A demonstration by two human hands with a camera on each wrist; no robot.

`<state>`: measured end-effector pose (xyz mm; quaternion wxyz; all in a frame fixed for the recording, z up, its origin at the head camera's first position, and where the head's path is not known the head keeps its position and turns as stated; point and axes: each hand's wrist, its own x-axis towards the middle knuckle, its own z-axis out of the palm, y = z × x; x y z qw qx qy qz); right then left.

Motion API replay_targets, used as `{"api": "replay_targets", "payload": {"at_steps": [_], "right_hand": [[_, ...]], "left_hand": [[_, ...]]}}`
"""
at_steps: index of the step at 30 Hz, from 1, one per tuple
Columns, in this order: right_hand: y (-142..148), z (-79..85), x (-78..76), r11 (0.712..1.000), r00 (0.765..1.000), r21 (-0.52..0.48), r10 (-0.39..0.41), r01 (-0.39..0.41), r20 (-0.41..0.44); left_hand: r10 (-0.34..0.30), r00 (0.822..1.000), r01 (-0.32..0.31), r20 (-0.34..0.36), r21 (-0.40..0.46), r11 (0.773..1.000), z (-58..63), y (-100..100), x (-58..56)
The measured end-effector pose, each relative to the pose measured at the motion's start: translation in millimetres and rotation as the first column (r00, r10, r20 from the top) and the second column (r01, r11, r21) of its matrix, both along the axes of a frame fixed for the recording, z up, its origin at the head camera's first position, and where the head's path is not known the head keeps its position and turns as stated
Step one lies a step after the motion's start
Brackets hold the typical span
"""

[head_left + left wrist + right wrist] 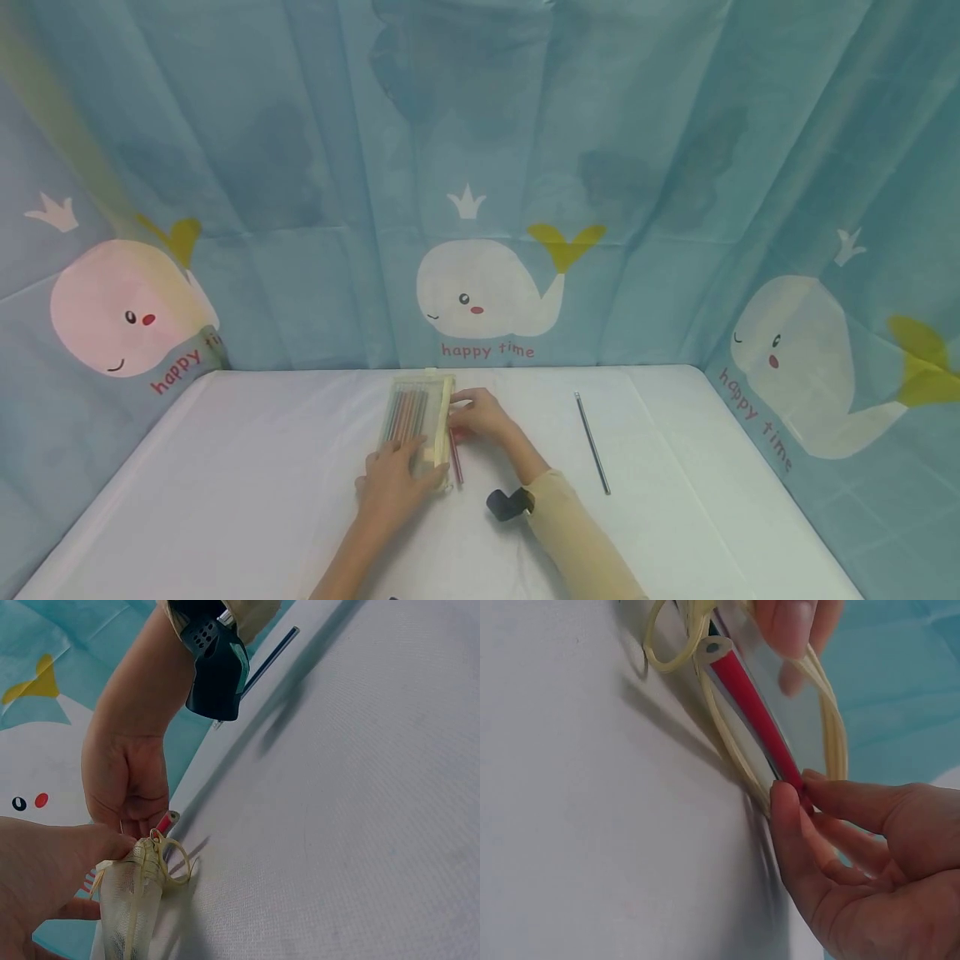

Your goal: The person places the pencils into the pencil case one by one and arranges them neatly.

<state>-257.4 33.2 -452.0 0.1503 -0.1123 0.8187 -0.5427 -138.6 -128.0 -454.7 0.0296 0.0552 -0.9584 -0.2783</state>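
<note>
A see-through mesh pencil case [445,408] with pale yellow zip edging stands on the white table, several pencils [407,417] showing through its side. My left hand [393,483] grips its near end, thumb over the zip edge and fingers across the mesh. At the case's right side my right hand [483,414] pinches a red pencil [757,709] between thumb and fingers. In the right wrist view the zip edges part around this pencil, its flat end toward the zip's yellow pull ring [654,652]. The pencil's far tip is hidden by the fingers.
A dark pencil [592,443] lies alone on the white table [675,517], to the right of the right arm. A black wrist camera [508,505] sits on the right wrist. Blue curtains [480,125] with whale prints border the table's back and sides.
</note>
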Motion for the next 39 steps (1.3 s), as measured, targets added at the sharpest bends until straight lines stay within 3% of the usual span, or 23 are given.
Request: {"api": "replay_targets", "payload": {"at_steps": [24, 39], "right_hand": [[-13, -11.7, -8.0, 0.995, 0.997, -0.073, -0.073, 0.072, -0.004], [-21, -14.2, -2.0, 0.988, 0.993, -0.106, -0.112, 0.114, 0.019]], "left_hand": [[-0.001, 1.0, 0.001, -0.007, 0.037, 0.999, 6.3, 1, 2.9], [-0.001, 1.0, 0.002, -0.014, 0.037, 0.999, 4.0, 1, 3.8]]}}
